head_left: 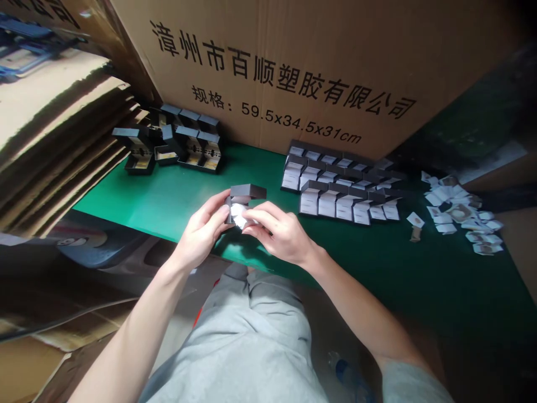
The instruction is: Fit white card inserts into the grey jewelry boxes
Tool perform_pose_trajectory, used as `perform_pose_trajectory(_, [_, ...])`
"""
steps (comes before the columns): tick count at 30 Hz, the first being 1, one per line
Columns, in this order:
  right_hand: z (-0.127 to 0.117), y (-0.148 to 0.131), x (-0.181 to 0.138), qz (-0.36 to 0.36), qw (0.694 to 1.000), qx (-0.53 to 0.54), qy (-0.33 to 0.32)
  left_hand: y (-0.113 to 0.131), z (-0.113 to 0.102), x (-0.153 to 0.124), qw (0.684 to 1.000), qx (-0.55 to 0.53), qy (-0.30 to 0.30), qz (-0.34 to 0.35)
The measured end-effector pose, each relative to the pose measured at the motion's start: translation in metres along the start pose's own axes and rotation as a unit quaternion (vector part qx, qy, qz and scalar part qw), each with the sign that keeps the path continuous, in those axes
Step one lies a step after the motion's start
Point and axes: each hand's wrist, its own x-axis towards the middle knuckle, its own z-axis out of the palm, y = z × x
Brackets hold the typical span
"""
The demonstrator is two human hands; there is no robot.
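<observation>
Over the front edge of the green table, my left hand grips a small black hinged box with its lid raised. My right hand pinches a small white piece at the mouth of that box; its exact kind is unclear. To the right stand rows of black boxes with white inserts, lids up. At the back left are several open black boxes with yellowish bottoms. Small white packets lie heaped at the far right.
A large printed cardboard carton stands along the table's back. Stacked cardboard sheets rise at the left edge. A single white packet and a small brown piece lie apart from the heap.
</observation>
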Motion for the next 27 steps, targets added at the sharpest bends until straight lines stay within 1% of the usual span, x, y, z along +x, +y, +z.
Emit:
perform_pose_trajectory(6, [-0.0011,-0.002,0.0004,0.02,1.0,-0.001,0.016,-0.0033,-0.0014,0.0006,1.0,-0.013,-0.009,0.008])
perform_pose_trajectory(12, [-0.0003,-0.0009,-0.0001,0.027,1.0,-0.001,-0.009,-0.0016,-0.0009,0.0009,1.0,-0.024,-0.013,-0.001])
perform_pose_trajectory(14, [0.0,0.0001,-0.0003,0.018,1.0,-0.01,-0.007,-0.0008,-0.0001,0.0006,1.0,-0.015,-0.011,0.0])
perform_pose_trajectory(18, [-0.0018,0.0005,-0.0001,0.002,1.0,-0.029,-0.007,-0.0003,0.0012,0.0005,0.999,0.036,-0.001,0.009])
perform_pose_trajectory(21, [-0.0049,-0.0004,0.0003,0.004,0.999,-0.029,-0.014,-0.0015,0.0011,0.001,0.999,0.037,0.005,0.016])
perform_pose_trajectory(24, [-0.0061,-0.0006,0.0005,0.004,1.0,-0.02,-0.02,-0.0035,-0.0004,0.0012,0.999,0.032,-0.012,0.02])
perform_pose_trajectory(27, [-0.0037,0.0001,0.0005,0.003,1.0,-0.012,-0.012,-0.0053,-0.0025,0.0011,0.999,0.031,-0.027,0.017])
